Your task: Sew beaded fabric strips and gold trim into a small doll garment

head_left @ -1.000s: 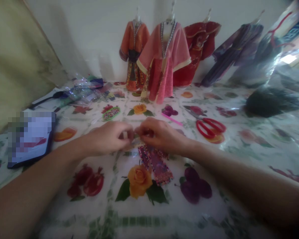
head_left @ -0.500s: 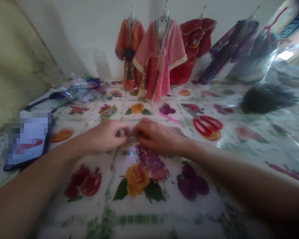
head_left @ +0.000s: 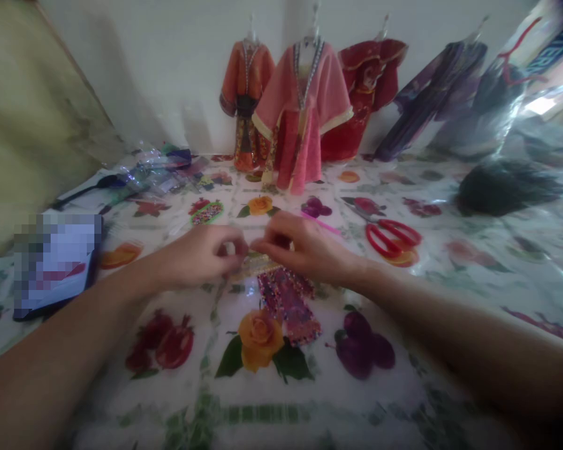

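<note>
A small doll-size garment with purple and pink panels (head_left: 296,309) and a dark beaded edging lies on the tablecloth, topped by a gold band (head_left: 261,265). My left hand (head_left: 213,250) is closed in a pinch at the left end of that band. Close by, my right hand (head_left: 304,247) has its thumb and fingers curled together just above the band, fingertips almost meeting those of the left. Whatever it pinches is too small or blurred to make out. The right hand covers part of the garment's upper right side.
Red-handled scissors (head_left: 393,239) and a pink stick (head_left: 321,223) lie to the right. A green-rimmed dish of beads (head_left: 207,213) sits beyond my left hand. A phone (head_left: 59,265) leans at left. Dressed doll forms, including a pink one (head_left: 304,94), stand along the wall.
My right hand has lifted slightly and shifted right, its fingers opening into a wider curl. More of the gold band and garment now shows. The left hand has barely moved.
</note>
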Tool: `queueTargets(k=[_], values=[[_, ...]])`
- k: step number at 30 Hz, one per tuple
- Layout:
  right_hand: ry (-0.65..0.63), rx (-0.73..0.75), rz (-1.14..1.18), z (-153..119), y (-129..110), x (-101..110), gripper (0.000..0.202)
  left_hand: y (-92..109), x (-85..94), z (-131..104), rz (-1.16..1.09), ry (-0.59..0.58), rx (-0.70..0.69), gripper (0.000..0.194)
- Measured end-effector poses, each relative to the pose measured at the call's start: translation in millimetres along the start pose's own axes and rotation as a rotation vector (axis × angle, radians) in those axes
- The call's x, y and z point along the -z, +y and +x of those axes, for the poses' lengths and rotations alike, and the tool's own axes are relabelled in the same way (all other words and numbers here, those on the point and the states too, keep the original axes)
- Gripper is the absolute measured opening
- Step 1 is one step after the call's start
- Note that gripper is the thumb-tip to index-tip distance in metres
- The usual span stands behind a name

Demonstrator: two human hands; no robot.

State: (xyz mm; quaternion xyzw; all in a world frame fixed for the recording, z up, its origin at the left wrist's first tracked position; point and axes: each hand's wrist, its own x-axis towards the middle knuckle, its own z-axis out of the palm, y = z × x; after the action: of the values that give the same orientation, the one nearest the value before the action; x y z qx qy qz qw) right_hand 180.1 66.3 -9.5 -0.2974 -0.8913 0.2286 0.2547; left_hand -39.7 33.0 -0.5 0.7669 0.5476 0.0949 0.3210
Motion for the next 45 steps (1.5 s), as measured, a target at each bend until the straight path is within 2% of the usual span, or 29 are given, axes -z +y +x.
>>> queueTargets(k=[4, 7, 9, 14, 18, 25, 31, 36, 40, 45], values=[[-0.044, -0.022, 0.075, -2, 2, 0, 0.019, -1, -0.8, 1, -0.007, -0.02, 0.02, 0.015], [-0.054, -0.041, 0.114, -2, 4, -3, 0.012, 1, -0.8, 1, 0.015, -0.031, 0.024, 0.015], [-0.06, -0.025, 0.088, -2, 6, -6, 0.004, 2, -0.5, 2, 0.034, -0.023, 0.021, 0.015], [-0.169, 0.093, -0.077, 0, 10, -12, 0.018, 8, 0.8, 2, 0.096, 0.014, -0.004, 0.01], [-0.22, 0.052, -0.088, 2, 8, -11, 0.015, 13, 0.4, 0, 0.117, 0.023, -0.017, 0.011], [-0.184, -0.018, -0.03, -1, 3, -8, 0.019, 7, -4.1, 1, 0.144, 0.015, -0.035, 0.013], [-0.13, 0.012, -0.008, -3, 4, -9, 0.025, 12, -6.0, -2, 0.11, -0.03, -0.072, 0.011], [-0.102, 0.076, 0.031, -2, 7, -4, 0.027, 20, -3.3, -3, 0.107, -0.021, -0.133, 0.008], [-0.209, 0.083, 0.126, -2, 9, 3, 0.034, 22, 0.6, -6, 0.118, -0.039, -0.219, 0.007], [-0.326, 0.027, 0.204, 0, 12, 5, 0.027, 23, 2.5, -8, 0.155, -0.031, -0.179, 0.008]])
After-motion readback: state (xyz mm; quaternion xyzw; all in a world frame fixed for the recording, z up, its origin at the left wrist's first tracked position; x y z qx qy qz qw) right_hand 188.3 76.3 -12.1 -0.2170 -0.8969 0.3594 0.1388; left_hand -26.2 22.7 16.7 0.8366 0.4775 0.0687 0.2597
